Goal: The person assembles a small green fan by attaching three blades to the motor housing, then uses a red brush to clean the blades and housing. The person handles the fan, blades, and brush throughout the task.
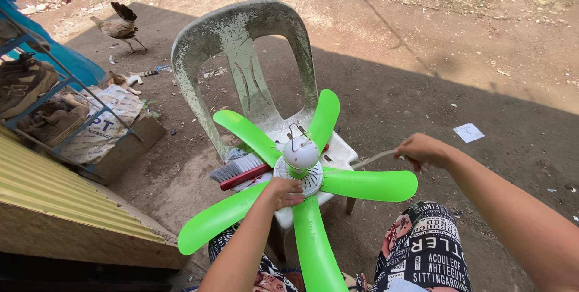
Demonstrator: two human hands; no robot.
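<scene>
A small fan (pixel 300 159) with a white hub and several bright green blades lies face up on the seat of a worn white plastic chair (pixel 241 45). My left hand (pixel 282 192) grips the hub's near edge, between two blades. Off to the right, my right hand (pixel 422 150) is closed on a thin white cord (pixel 374 159) that runs from the fan. A red-handled brush (pixel 240 171) with grey bristles rests on the seat beside the hub, partly under a blade.
A chicken (pixel 120 27) walks on the dirt at upper left. A blue metal rack with shoes (pixel 24 84) and a yellow corrugated sheet (pixel 54 195) stand at left. A paper scrap (pixel 468 132) lies on the ground at right. My patterned shorts (pixel 422 250) show below.
</scene>
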